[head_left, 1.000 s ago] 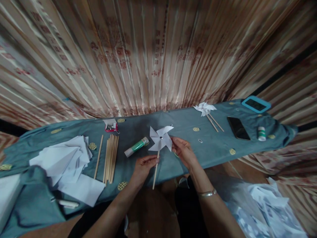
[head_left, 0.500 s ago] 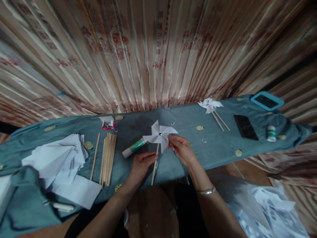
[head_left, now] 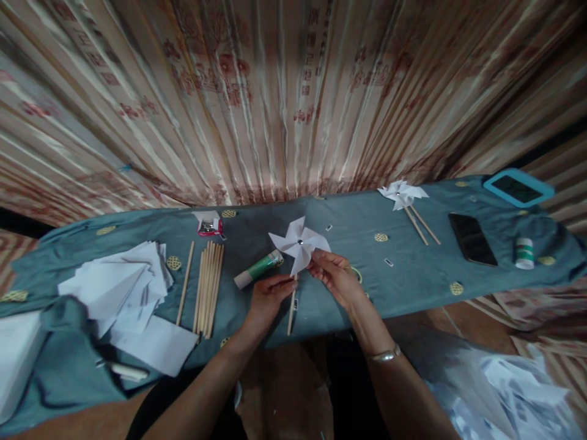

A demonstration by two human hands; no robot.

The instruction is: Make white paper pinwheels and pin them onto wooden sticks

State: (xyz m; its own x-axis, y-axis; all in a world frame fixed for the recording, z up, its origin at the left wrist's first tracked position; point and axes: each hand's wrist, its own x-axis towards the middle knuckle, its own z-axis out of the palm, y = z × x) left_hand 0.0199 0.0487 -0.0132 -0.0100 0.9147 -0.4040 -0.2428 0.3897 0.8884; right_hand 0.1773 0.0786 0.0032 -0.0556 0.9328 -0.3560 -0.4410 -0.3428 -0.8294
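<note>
A white paper pinwheel point(head_left: 293, 235) with a shiny pin at its centre is held over the middle of the table. Its wooden stick point(head_left: 290, 315) points down toward me. My left hand point(head_left: 269, 299) pinches the stick just under the blades, thumb and fingers closed. On the other side, my right hand point(head_left: 334, 275) has thumb and fingertips closed on the lower right blade. A green and white glue stick point(head_left: 259, 269) lies left of the pinwheel, above my left hand. Part of a pale green ring point(head_left: 358, 275) shows behind my right hand.
To the left lie several wooden sticks point(head_left: 210, 290), a stack of white paper point(head_left: 110, 281) and a small red box point(head_left: 210, 227). Finished-looking pinwheels point(head_left: 403, 194), a phone point(head_left: 472, 238), a blue-framed device point(head_left: 519, 187) and a second glue tube point(head_left: 524, 253) are at the right. Curtains point(head_left: 284, 110) hang behind.
The pinwheel's blades have turned slightly in my hands, and my right hand has shifted onto the lower right blade. The whole view has moved a little, so the table things appear farther right.
</note>
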